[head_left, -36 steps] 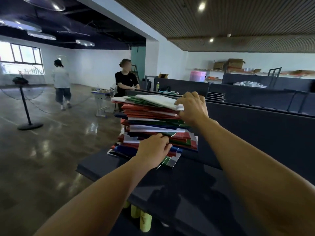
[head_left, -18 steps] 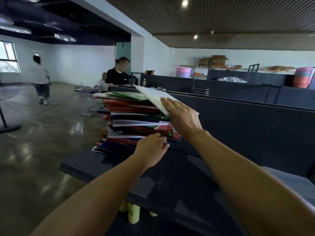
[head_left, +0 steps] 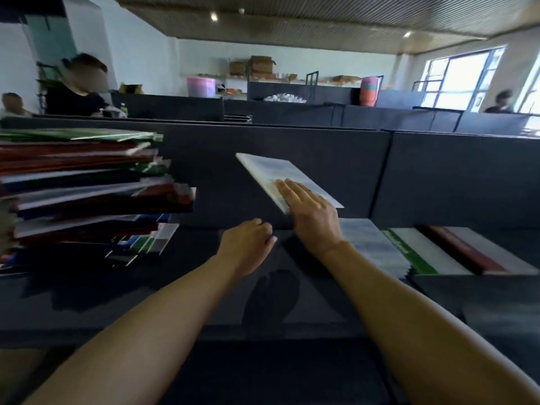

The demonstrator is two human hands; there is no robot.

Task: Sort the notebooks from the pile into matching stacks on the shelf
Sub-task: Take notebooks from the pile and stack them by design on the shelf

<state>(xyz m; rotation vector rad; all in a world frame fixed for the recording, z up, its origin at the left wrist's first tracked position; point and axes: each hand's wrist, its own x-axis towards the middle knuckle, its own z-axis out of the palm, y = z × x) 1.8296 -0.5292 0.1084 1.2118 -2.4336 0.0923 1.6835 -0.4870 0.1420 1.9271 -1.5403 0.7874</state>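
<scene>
R hand (head_left: 314,219) is holding a white notebook (head_left: 285,178) up in the air, fingers lying flat across its top near the corner, thumb hidden under it; book is tilting, clear of the shelf (head_left: 187,299). L hand (head_left: 248,244) is hovering just beside it w/ fingers loosely curled, gripping nothing. Tall mixed pile (head_left: 87,188) is sitting well to the left. To the right, white stack (head_left: 371,247), green-edged stack (head_left: 420,252) & red-edged stack (head_left: 473,252) are lying side by side on the shelf.
</scene>
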